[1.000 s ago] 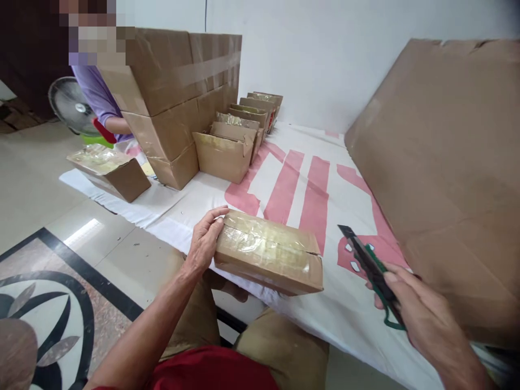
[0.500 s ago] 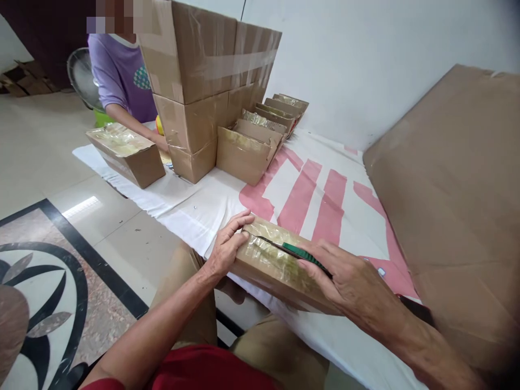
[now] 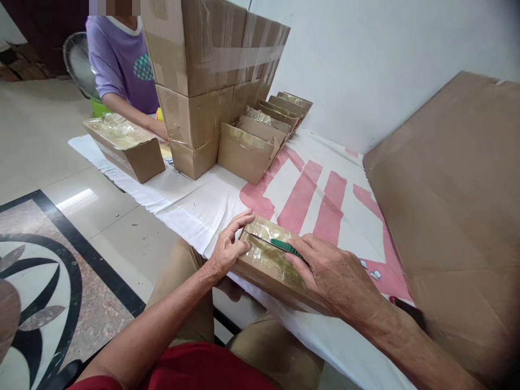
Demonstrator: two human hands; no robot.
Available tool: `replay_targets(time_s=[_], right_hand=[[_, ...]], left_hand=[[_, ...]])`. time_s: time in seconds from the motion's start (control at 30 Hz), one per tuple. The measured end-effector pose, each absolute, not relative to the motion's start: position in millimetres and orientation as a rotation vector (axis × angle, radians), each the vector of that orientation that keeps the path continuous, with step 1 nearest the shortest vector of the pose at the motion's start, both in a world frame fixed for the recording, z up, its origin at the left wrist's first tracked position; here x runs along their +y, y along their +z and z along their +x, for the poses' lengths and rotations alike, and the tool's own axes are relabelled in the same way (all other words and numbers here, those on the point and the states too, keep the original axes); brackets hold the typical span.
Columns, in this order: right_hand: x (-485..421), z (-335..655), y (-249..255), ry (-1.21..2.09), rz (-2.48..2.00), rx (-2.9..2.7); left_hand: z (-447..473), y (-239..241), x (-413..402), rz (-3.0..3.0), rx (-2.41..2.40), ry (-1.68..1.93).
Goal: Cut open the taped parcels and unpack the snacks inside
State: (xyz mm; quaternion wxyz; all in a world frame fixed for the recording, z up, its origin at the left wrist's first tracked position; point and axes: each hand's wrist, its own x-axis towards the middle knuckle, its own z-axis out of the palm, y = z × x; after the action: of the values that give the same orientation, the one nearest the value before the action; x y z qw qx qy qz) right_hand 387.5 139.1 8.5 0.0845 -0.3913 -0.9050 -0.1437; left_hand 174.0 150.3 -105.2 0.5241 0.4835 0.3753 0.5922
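A taped cardboard box (image 3: 276,271) lies on the cloth-covered table in front of me, a slit running along its shiny tape. My left hand (image 3: 229,246) grips the box's left end, fingers on the far edge and thumb nearer me. In my right hand (image 3: 320,265) is a green-handled box cutter (image 3: 284,245). Its thin blade points left along the slit towards my left thumb; how deep the tip sits I cannot tell.
Stacked taped boxes (image 3: 211,54) rise at the back, with several open boxes (image 3: 247,154) beside them. Another box (image 3: 125,146) stands at the left edge. Behind it is a person in a purple shirt (image 3: 122,59). A large cardboard piece (image 3: 447,216) leans at right.
My right hand and the box cutter have moved left along the slit, closer to my left hand. My left hand stays at the box's end, its thumb slightly lower. The view has shifted a little.
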Motion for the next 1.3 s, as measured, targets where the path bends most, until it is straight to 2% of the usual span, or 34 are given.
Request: replay_targets(time_s=[0.23, 0.77, 1.0, 1.3], right_hand=[[135.1, 380.2, 11.9, -0.470, -1.288, -2.778], [140.1, 373.8, 58.6, -0.038, -1.953, -3.113], [140.1, 381.7, 74.2, 0.097, -1.951, -3.155], [133.1, 385.1, 68.4, 0.058, -1.999, -3.109]], left_hand=[[175.0, -113.0, 151.1, 1.108, 0.875, 1.445], [176.0, -109.9, 149.4, 1.035, 0.948, 1.418], [177.9, -111.6, 149.3, 1.066, 0.981, 1.439], [182.5, -107.2, 146.6, 1.026, 1.011, 1.433]])
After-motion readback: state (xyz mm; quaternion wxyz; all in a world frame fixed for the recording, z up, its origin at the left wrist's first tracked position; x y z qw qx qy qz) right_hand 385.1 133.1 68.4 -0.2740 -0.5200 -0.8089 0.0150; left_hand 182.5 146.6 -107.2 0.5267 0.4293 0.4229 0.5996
